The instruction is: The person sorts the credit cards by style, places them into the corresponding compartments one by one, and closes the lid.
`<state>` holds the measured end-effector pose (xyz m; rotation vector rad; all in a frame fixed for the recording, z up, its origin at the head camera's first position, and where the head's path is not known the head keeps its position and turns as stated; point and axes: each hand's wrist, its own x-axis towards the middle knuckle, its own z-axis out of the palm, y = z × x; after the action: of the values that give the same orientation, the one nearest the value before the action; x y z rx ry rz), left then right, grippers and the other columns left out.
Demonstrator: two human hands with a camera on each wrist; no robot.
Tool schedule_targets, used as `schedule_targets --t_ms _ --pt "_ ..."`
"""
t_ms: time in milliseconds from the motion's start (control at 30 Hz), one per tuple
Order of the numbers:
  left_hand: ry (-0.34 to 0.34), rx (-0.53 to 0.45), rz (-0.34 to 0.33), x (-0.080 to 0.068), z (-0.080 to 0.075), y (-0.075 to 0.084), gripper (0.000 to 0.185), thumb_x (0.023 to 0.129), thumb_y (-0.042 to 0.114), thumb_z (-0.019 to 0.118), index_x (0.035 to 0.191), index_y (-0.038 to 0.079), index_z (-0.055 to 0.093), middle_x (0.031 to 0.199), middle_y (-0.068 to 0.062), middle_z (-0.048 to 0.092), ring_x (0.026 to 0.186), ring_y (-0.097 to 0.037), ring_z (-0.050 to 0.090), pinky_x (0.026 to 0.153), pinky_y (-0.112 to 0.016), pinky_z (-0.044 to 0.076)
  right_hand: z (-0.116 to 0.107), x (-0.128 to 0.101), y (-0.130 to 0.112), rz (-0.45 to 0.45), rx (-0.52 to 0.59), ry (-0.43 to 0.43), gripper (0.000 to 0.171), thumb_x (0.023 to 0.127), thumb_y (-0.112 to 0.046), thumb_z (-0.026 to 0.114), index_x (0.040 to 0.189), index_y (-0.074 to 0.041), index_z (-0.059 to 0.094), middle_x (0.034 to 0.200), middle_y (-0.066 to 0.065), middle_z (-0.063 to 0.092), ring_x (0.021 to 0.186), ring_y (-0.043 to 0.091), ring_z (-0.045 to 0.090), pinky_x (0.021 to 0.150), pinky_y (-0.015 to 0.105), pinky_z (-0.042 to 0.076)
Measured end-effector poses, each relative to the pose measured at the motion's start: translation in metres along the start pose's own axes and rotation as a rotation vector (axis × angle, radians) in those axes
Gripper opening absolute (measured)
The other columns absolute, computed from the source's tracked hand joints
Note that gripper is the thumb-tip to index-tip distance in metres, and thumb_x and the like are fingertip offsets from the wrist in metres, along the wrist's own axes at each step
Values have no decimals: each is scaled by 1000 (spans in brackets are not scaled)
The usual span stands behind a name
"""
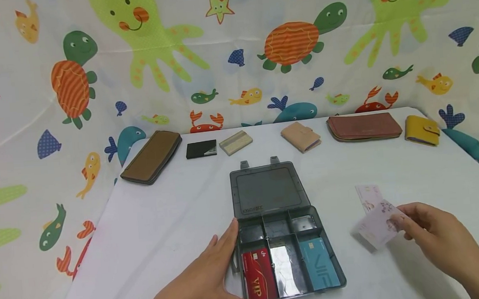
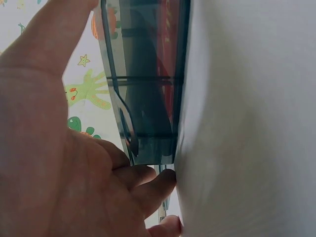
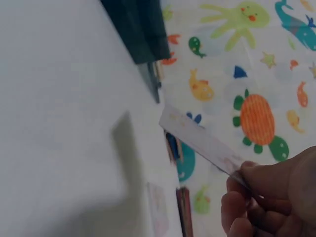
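Left hand (image 1: 203, 281) flat and open against the grey organiser box (image 1: 285, 239) at the table's (image 1: 165, 219) near edge, seemingly steadying it — right hand (image 1: 437, 233) pinching a floral card (image 1: 378, 225) aloft, just right of the box.

A staged tabletop set-up, likely a recording booth. A sea-creature curtain (image 1: 232, 52) walls off the far side and both flanks. Wallets (image 1: 363, 127) line the white table's (image 1: 153, 229) far edge.
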<state>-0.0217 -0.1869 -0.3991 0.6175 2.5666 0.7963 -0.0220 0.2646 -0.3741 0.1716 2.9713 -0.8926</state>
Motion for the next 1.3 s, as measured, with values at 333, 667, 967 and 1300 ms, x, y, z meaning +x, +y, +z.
schedule_targets --t_ms 333,667,967,1300 --pt "-2 -34 -15 -1 0 -2 144 56 76 83 165 28 2 169 6 14 152 -22 22 119 -57 12 0 2 -64 -192 61 0 29 104 -36 60 115 -12 72 86 -2 66 73 16 57 55 28 45" --pt "-4 -29 -26 -1 2 -3 145 55 77 82 165 29 1 169 7 13 152 -22 21 119 -57 12 34 4 -121 -448 174 -259 16 101 -39 64 97 -25 70 76 -13 61 70 10 56 57 25 49" --pt "-2 -23 -22 -1 1 -3 145 55 76 83 165 28 2 169 8 11 153 -20 20 120 -55 10 59 11 -141 -557 103 -410 14 101 -37 65 94 -27 70 73 -20 60 65 4 55 57 26 50" --pt "-3 -15 -13 -2 -1 -2 146 56 75 85 165 27 1 169 9 9 153 -19 20 121 -53 12 74 11 -149 -580 -5 -417 16 97 -37 70 83 -29 67 67 -22 55 62 1 51 54 26 46"
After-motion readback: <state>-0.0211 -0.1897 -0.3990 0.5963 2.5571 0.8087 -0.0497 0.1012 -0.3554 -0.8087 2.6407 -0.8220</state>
